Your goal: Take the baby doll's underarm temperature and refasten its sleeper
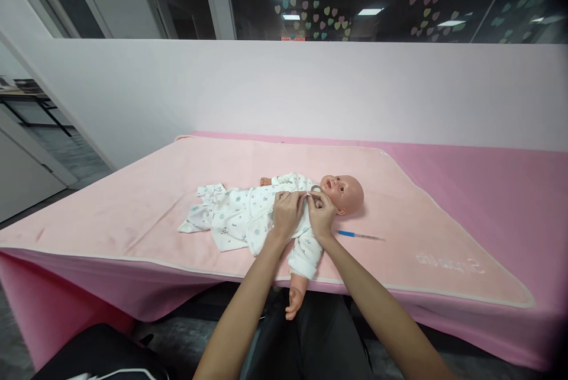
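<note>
"Where's the doll (348,193) & how's your grip?"
"It's on its back on the blanket (412,208). My L hand (287,213) & R hand (322,213) pinch the outfit (242,211) at its neckline, fingertips almost meeting."
"Edges? Room?"
"Its near arm (297,296) overhangs the front edge of the bench (501,208); blanket runs well past its head on R, & past the hem on L."
"Qty?"
"1 doll, 1 outfit, 1 blanket, 1 blue-ended stick (348,234) just R of my R wrist."

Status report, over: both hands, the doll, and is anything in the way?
Left hand and right hand pinching white printed garment near neckline. Doll lying on pink blanket, one arm over edge. Blue-handled stick nearby; nothing visibly blocking hands.
</note>
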Tool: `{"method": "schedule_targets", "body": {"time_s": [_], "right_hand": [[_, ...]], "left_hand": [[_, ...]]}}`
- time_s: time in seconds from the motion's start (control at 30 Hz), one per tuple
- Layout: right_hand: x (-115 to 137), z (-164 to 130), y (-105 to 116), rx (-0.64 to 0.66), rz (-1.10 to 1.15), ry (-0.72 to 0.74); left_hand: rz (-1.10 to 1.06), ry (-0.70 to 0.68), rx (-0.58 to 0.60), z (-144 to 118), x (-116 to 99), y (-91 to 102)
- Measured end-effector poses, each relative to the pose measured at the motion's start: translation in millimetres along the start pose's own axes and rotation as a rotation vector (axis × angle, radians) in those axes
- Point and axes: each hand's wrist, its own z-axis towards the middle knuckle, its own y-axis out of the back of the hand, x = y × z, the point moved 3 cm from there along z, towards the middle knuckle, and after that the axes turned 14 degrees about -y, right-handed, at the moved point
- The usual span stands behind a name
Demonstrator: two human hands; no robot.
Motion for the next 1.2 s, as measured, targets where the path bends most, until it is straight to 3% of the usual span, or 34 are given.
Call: {"method": "schedule_targets", "body": {"time_s": [0.17, 0.3, 0.5, 0.8, 1.07, 1.2], "right_hand": [[-4.8, 1.4, -0.5, 0.005, 0.024, -0.098], [-5.9, 2.0, 0.4, 0.006, -0.009, -0.097], [-0.5, 2.4, 1.8, -0.003, -0.091, 0.008], [3.8, -1.7, 0.0, 0.083, -0.152, 0.146], [5.1, -2.0, 4.1, 0.010, -0.091, 0.173], [9.5, -4.6, 4.0, 0.003, -0.152, 0.211]], "left_hand": [[-0.011, 0.008, -0.003, -0.5, 0.4, -0.1], [-0.037, 0.042, 0.015, -3.1, 0.2, 0.4], [-0.039, 0.041, 0.074, -7.5, -6.7, 3.8], [-0.099, -0.002, 0.116, -8.9, -14.8, 11.4], [0.037, 0.246, -0.025, -17.7, -8.0, 31.5], [0.016, 0.269, -0.031, -19.8, -6.4, 33.6]]}}
